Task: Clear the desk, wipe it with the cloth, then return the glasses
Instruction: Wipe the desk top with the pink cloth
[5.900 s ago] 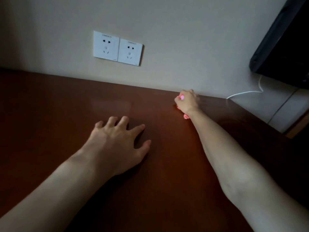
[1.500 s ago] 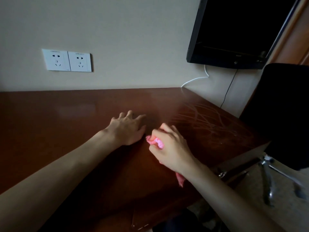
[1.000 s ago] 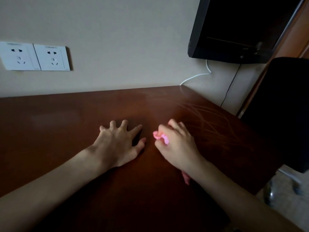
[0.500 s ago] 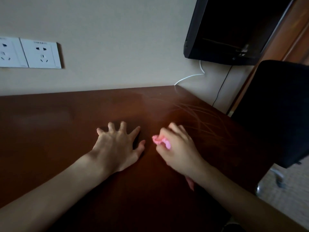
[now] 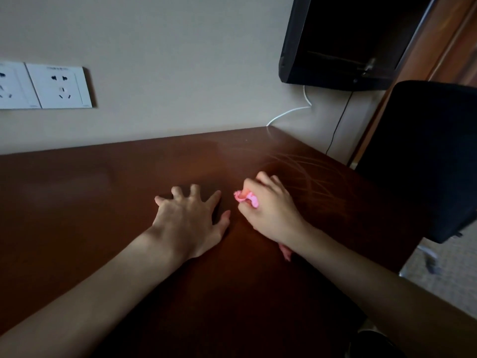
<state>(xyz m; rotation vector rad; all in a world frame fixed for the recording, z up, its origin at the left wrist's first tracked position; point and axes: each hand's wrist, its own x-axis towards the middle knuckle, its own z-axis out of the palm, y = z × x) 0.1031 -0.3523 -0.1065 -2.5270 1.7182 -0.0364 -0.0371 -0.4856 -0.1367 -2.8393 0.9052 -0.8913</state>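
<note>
Head view, middle of the frame: the left hand (image 5: 189, 220) lies flat and spread on the desk (image 5: 77, 202), while the right hand (image 5: 271, 209) grips the pink cloth (image 5: 247, 197).

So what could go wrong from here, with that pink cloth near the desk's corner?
1. The right hand wipes with the pink cloth close to the desk corner, where a white cable comes down; a wide stroke might snag it.
2. The black chair stands close to the desk's right edge, so a sweep past that edge could bump it.
3. The left hand lies flat just beside the cloth, so that patch may be missed.
</note>
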